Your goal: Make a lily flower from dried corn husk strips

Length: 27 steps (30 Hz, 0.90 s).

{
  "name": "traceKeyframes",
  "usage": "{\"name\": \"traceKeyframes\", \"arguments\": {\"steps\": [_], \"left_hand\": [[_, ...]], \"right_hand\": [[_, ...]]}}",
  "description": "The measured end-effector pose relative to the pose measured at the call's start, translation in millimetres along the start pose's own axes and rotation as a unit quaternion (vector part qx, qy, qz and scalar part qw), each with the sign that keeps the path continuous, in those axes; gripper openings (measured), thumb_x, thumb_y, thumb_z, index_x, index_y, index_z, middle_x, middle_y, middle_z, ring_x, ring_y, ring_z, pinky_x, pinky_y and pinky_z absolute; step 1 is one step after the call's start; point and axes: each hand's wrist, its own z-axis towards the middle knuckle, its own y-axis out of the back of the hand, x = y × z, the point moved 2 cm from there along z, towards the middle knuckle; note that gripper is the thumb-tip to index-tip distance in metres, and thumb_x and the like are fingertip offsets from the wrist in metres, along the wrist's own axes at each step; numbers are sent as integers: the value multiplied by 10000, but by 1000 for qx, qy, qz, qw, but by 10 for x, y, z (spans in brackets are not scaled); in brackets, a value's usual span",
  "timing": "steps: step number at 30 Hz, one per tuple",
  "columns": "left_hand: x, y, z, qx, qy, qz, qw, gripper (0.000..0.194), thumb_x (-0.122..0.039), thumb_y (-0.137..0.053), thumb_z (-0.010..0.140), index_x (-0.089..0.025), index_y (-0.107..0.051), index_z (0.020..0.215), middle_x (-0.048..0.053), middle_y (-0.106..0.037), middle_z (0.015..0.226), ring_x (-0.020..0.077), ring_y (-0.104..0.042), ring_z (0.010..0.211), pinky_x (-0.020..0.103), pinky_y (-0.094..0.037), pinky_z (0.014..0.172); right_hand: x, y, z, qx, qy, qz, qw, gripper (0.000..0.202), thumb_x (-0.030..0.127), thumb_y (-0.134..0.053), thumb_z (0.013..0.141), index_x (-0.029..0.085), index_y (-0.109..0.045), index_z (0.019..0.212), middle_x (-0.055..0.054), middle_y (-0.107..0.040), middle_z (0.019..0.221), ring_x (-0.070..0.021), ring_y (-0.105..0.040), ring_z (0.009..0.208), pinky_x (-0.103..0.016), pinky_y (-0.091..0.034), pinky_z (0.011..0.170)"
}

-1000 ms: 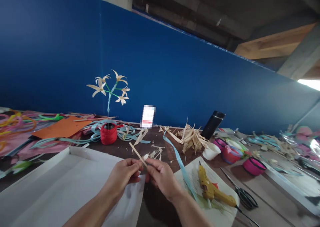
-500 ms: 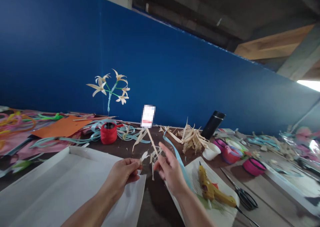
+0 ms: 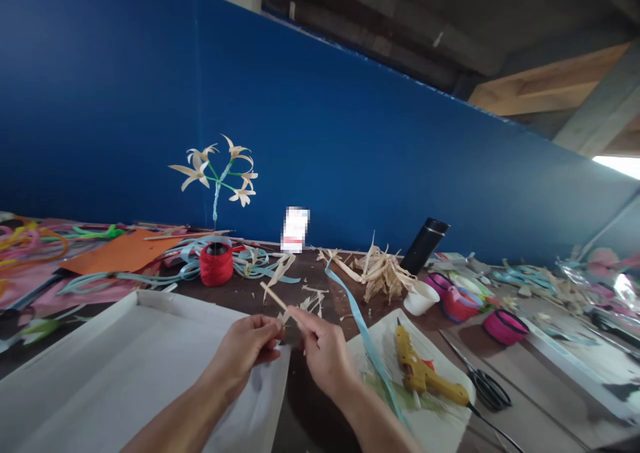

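My left hand (image 3: 253,343) is closed in a pinch over the right edge of a white tray (image 3: 150,366). Between its fingertips is a small pale flower, now mostly hidden by the fingers. Close beside it, my right hand (image 3: 323,343) grips a thin wooden stick (image 3: 273,296), which points up and to the left past the left fingertips. The stick's lower end is hidden in the hand. Pale husk scraps (image 3: 314,300) lie on the dark table just beyond both hands. A light blue ribbon (image 3: 361,326) runs past the right hand.
A yellow glue gun (image 3: 425,373) lies on paper at right, with black scissors (image 3: 487,386) beside it. Farther back are dried husks (image 3: 383,273), a white cup (image 3: 421,298) and a black bottle (image 3: 425,246). A pale flower spray (image 3: 219,183) stands in a red spool (image 3: 216,264).
My right hand has moved left and closed in beside my left hand. The stick has swung down to the left, its tip nearer the flower. My left hand has stayed nearly in place.
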Motion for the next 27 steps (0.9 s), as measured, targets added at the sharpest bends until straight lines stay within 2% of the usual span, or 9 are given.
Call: {"name": "traceKeyframes", "arguments": {"steps": [2,4,8,12,15,19,22,24,27], "left_hand": [[-8,-4,-13,4,10,-7,1000,229,-330,-721,564,-132,-620,617,-25,-532,521,66,-459,482,169,-435,476],[-10,3,-13,4,17,-14,1000,232,-328,-723,568,-124,-634,636,-27,-530,524,61,-456,477,171,-439,484],[1,28,13,-5,19,-29,999,249,-335,-720,571,-117,-646,663,-20,-547,530,62,-460,471,190,-456,508],[12,41,20,-8,7,-17,1000,273,-358,-723,568,-120,-644,675,-19,-555,540,69,-473,487,189,-448,503],[17,41,19,-4,-6,0,1000,281,-381,-713,576,-124,-643,666,-23,-545,536,70,-470,490,181,-435,491],[27,27,20,2,-6,21,1000,265,-379,-704,576,-128,-636,628,-29,-527,521,72,-462,486,182,-435,486],[33,21,24,8,-11,45,999,265,-386,-695,587,-130,-647,637,-39,-499,499,71,-454,480,176,-438,481],[43,35,44,7,-13,60,998,281,-401,-698,584,-131,-652,648,-41,-500,494,71,-454,470,181,-451,484],[64,87,110,-3,-29,80,996,321,-437,-697,577,-133,-651,666,-26,-552,524,74,-470,457,206,-484,504]], "right_hand": [[-44,99,44,-50,-34,18,998,350,302,-471,833,247,-625,1143,-10,-587,611,-124,-481,510,-234,-405,512],[-72,177,76,-67,-82,107,989,434,360,-476,840,234,-519,1253,12,-558,572,-89,-392,420,-198,-324,412],[-46,141,44,30,-146,273,951,580,400,-500,838,212,-332,1361,35,-553,564,-46,-259,361,-163,-178,349],[1,-35,-34,142,-160,243,946,507,377,-546,817,192,-460,1281,35,-549,538,-44,-294,368,-163,-198,357],[31,-109,-50,154,-114,189,963,358,363,-514,842,217,-594,1159,45,-507,519,-45,-306,392,-171,-228,386],[54,-78,-43,93,-33,105,990,291,290,-479,857,248,-658,1083,28,-529,561,-83,-431,498,-197,-352,493],[-18,42,13,4,-39,71,997,301,270,-495,825,235,-667,1069,22,-536,550,-94,-439,488,-204,-356,479],[-111,166,76,-77,-80,114,987,337,302,-503,808,210,-638,1102,29,-521,519,-80,-385,422,-194,-306,414],[-246,339,157,-189,-146,248,939,432,378,-517,788,187,-541,1175,43,-525,521,-52,-292,351,-172,-204,345]]}}
